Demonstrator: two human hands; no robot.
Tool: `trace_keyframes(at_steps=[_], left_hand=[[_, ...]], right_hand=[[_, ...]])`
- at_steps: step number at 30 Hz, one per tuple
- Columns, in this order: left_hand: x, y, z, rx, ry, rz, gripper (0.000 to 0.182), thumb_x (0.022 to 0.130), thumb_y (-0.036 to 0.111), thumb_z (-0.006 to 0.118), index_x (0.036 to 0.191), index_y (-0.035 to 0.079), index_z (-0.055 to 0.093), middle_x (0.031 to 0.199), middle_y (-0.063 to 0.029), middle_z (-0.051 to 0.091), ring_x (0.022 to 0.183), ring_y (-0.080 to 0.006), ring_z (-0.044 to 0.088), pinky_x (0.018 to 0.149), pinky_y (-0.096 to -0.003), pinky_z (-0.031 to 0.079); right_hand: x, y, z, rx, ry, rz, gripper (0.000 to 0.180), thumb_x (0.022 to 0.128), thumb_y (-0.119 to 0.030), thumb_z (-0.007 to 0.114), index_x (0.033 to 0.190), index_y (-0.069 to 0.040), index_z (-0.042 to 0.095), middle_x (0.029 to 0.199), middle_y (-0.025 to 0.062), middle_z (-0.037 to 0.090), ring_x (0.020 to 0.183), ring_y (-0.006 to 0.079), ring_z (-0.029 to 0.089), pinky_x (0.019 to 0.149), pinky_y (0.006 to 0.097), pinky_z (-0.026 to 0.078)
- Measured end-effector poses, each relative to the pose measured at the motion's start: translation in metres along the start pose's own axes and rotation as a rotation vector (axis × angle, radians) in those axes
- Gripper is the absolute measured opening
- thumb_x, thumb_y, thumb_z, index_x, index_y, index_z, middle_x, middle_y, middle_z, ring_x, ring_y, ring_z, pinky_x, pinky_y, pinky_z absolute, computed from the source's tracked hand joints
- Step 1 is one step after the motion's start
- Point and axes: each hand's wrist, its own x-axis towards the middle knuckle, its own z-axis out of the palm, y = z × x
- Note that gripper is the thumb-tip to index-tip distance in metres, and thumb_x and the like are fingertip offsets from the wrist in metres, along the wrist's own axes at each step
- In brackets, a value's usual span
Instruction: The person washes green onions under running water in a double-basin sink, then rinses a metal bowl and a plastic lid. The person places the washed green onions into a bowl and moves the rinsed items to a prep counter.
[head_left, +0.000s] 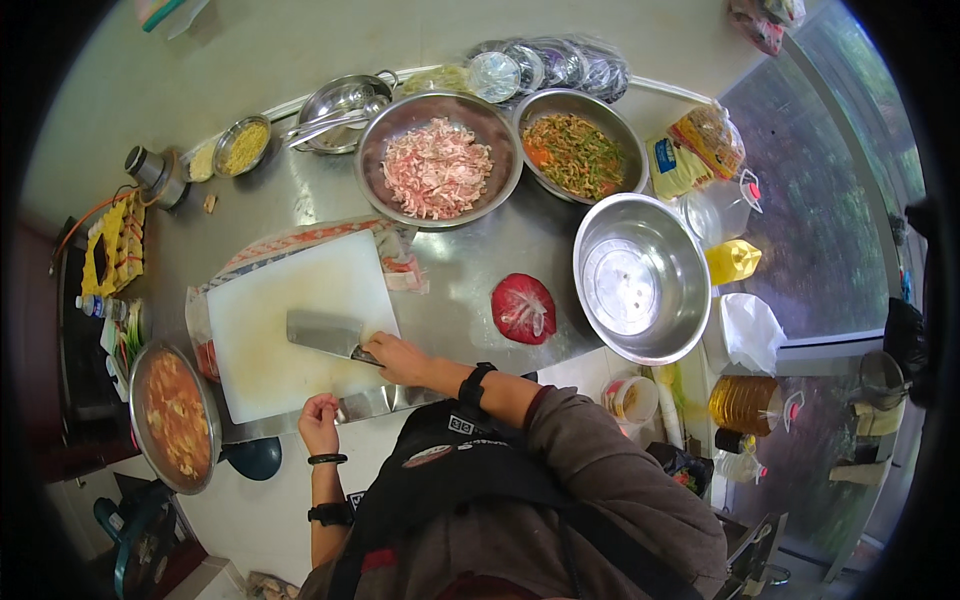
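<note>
My right hand (399, 358) grips the handle of a Chinese cleaver (324, 332). The blade lies over a white plastic cutting board (262, 360), its broad side facing up and its far end towards the left. Faint brownish stains mark the board, which rests tilted on a printed plastic bag (405, 262). At the board's near edge is my left hand (319, 421), fingers curled in; whether anything small is between them is hidden. Beyond the board, a large steel bowl (367, 176) holds sliced raw meat (437, 169).
Right of the board sit a tied red plastic bag (523, 309) and a bare steel basin (626, 289). Behind stands a bowl of cooked vegetable mix (577, 157). A bowl of reddish food (174, 416) is at the left edge, an egg tray (112, 244) farther back. Oil jugs (739, 405) line the right.
</note>
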Motion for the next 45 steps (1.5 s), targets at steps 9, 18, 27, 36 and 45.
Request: trace_keyframes(at_steps=[9, 18, 27, 36, 45], left_hand=[[0.032, 0.029, 0.020, 0.005, -0.102, 0.068, 0.013, 0.087, 0.000, 0.051, 0.097, 0.000, 0.059, 0.084, -0.0058, 0.064, 0.075, -0.0107, 0.060, 0.068, -0.0230, 0.048], [0.061, 0.066, 0.072, 0.045, -0.299, 0.167, 0.014, 0.088, 0.001, 0.051, 0.099, -0.002, 0.059, 0.089, -0.0077, 0.066, 0.077, -0.0113, 0.060, 0.071, -0.0242, 0.049], [0.051, 0.131, 0.184, 0.073, -0.561, 0.195, 0.016, 0.088, 0.004, 0.054, 0.103, -0.001, 0.059, 0.093, -0.0077, 0.066, 0.081, -0.0116, 0.062, 0.072, -0.0236, 0.049], [0.030, 0.178, 0.345, -0.001, -0.706, 0.027, 0.031, 0.089, 0.013, 0.057, 0.117, 0.001, 0.052, 0.104, -0.0106, 0.063, 0.081, -0.0153, 0.063, 0.071, -0.0261, 0.051], [0.064, 0.187, 0.516, -0.320, -0.516, -0.319, 0.058, 0.084, 0.029, 0.065, 0.127, 0.001, 0.037, 0.127, -0.0230, 0.046, 0.107, -0.0305, 0.054, 0.085, -0.0396, 0.048]], right_hand=[[-0.069, -0.002, -0.069, 0.211, 0.175, 0.088, 0.029, 0.077, -0.008, 0.059, 0.106, -0.002, 0.058, 0.104, 0.0151, 0.058, 0.091, 0.0312, 0.060, 0.080, 0.0381, 0.048], [-0.248, 0.002, -0.154, 0.365, 0.813, 0.379, 0.020, 0.088, -0.003, 0.057, 0.107, 0.001, 0.060, 0.088, 0.0073, 0.066, 0.078, 0.0111, 0.062, 0.071, 0.0249, 0.051], [-0.419, 0.050, -0.213, 0.283, 1.572, 0.763, 0.030, 0.087, -0.013, 0.061, 0.111, 0.003, 0.056, 0.093, 0.0099, 0.060, 0.073, 0.0132, 0.060, 0.058, 0.0232, 0.047], [-0.470, 0.138, -0.271, 0.909, 1.094, 1.019, 0.067, 0.083, -0.045, 0.060, 0.122, 0.006, 0.045, 0.102, 0.0202, 0.059, 0.053, 0.0219, 0.063, 0.048, 0.0269, 0.051], [-0.473, 0.176, -0.311, 0.946, 0.958, 0.838, 0.031, 0.075, -0.013, 0.055, 0.099, 0.007, 0.056, 0.081, 0.0127, 0.060, 0.059, 0.0196, 0.058, 0.045, 0.0292, 0.047]])
